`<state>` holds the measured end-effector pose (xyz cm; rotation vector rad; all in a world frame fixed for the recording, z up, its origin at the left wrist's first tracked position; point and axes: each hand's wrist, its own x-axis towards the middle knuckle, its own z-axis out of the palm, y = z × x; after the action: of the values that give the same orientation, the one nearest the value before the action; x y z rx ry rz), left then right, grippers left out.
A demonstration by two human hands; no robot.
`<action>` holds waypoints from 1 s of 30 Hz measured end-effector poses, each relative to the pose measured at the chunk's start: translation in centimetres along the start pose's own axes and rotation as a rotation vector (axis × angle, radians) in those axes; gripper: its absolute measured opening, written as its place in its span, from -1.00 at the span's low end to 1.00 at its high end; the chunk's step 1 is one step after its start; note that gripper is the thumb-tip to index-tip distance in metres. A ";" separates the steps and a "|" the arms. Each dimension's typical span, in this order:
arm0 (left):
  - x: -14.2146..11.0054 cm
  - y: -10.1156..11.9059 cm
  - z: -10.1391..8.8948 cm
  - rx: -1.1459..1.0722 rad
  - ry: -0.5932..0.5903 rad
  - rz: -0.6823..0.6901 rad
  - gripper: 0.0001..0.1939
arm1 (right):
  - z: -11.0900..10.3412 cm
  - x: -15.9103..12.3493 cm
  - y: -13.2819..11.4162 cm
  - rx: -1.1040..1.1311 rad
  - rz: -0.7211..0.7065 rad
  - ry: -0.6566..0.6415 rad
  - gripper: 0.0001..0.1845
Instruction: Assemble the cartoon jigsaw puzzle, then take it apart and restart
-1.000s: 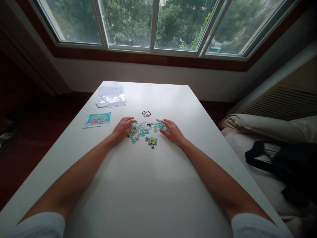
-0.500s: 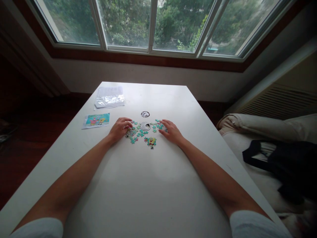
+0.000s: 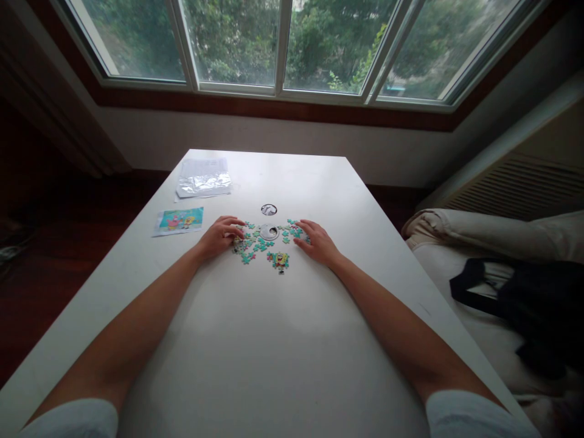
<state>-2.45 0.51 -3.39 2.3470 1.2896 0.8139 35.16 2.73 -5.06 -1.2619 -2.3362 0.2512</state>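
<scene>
Several small teal puzzle pieces [image 3: 260, 241] lie scattered on the white table [image 3: 274, 340], around a round white lid [image 3: 269, 232]. A joined yellow and teal cluster [image 3: 279, 260] lies just in front of them. My left hand [image 3: 220, 236] rests on the left edge of the pieces, fingers curled down onto them. My right hand [image 3: 317, 243] lies flat at the right edge, fingers stretched over a few pieces.
A picture card [image 3: 179, 220] lies left of the pieces, and a clear plastic bag on paper [image 3: 203, 180] sits further back. A round hole [image 3: 269, 209] is in the table. A black bag [image 3: 524, 304] lies on cushions to the right. Windows are ahead.
My left hand has drawn back slightly to the left and its fingers have curled onto the pieces. The right hand has stayed almost still.
</scene>
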 end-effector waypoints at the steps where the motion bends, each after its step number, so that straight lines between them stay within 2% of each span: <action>1: 0.0 0.0 -0.1 -0.013 -0.011 0.007 -0.70 | 0.0 0.0 0.0 0.000 0.001 -0.001 -0.41; 3: 0.0 0.1 -0.5 -0.037 -0.059 0.020 -0.72 | 0.0 0.0 0.0 0.001 0.003 -0.002 -0.42; 9: -0.3 0.4 -2.9 -0.059 -0.346 0.032 -0.76 | 0.1 0.0 0.2 0.004 -0.004 -0.004 -0.41; 14: -0.6 0.8 -4.0 0.005 -0.453 0.005 -0.69 | 0.0 0.0 0.1 0.006 -0.007 0.004 -0.42; 23: -0.7 1.0 -3.6 0.035 -0.431 0.015 -0.78 | 0.0 0.1 -0.1 0.011 -0.011 0.001 -0.43; 30: -0.7 0.5 -2.4 -0.008 -0.314 -0.012 -0.74 | 0.2 0.0 0.4 0.011 -0.012 0.002 -0.43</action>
<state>-3.95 -0.31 -1.45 2.3414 1.1619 0.4221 35.28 2.99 -5.39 -1.2417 -2.3371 0.2576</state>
